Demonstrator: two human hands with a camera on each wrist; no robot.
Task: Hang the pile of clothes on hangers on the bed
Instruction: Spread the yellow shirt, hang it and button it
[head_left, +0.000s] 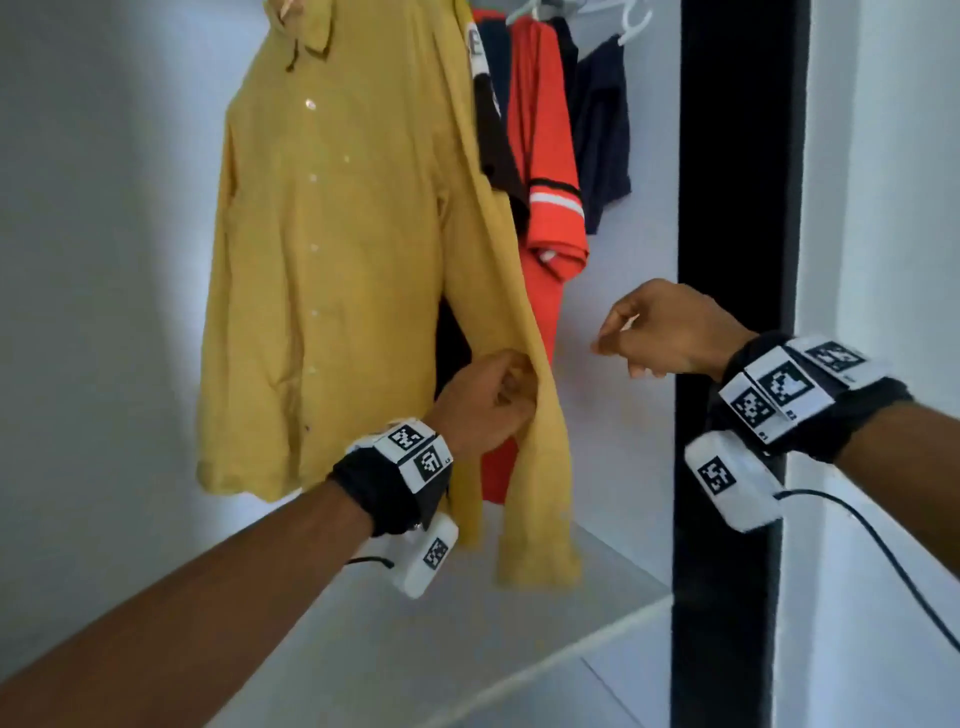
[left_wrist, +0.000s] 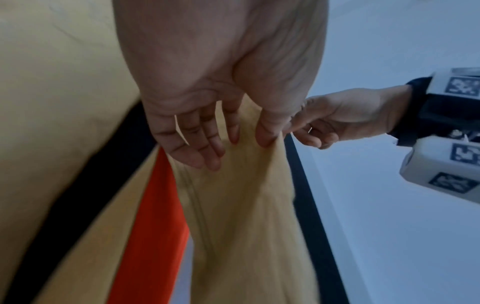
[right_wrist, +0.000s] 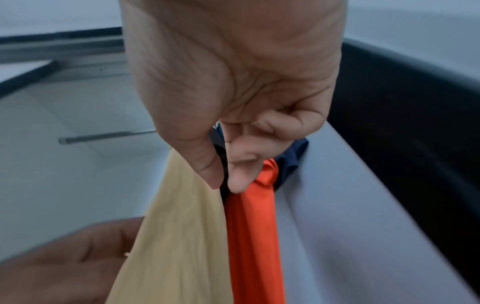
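Meanwhile left hand (head_left: 483, 400) pinches yellow shirt (head_left: 322, 249); right hand (head_left: 665, 332) apart.

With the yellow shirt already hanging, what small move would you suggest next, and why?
Probably let the left hand release the yellow shirt and draw back. The shirt hangs beside the red shirt with its sleeve straight down, and the right hand is curled, holding nothing, clear of the clothes.
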